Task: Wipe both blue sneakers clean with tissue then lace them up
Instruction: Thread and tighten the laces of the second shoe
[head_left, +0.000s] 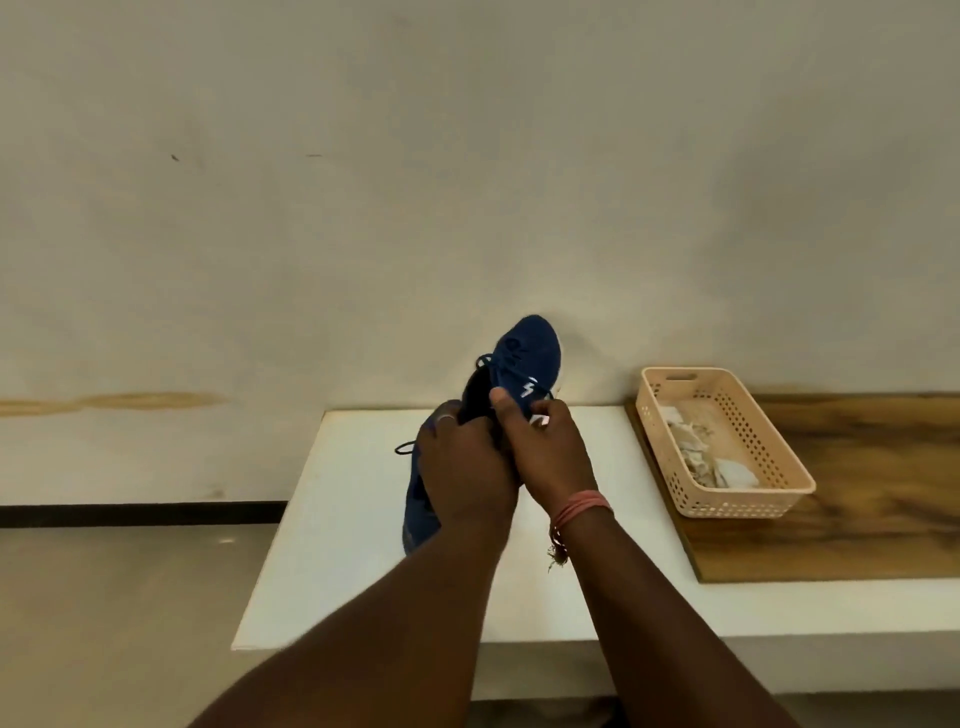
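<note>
Pale, stained wall is filling the upper frame, with a white table running beneath it and a wooden board lying on its right part. Both hands are meeting at the table's middle, holding up a blue sneaker — its toe is pointing toward 12 o'clock, tilted up against the wall. The left hand is gripping the sneaker's heel end and collar, fingers curled around it. The right hand is pinching the blue lace at the sneaker's side, thumb pressing on top. At 3 o'clock from the hands, well apart, a perforated basket is sitting on the board, holding crumpled tissue.
</note>
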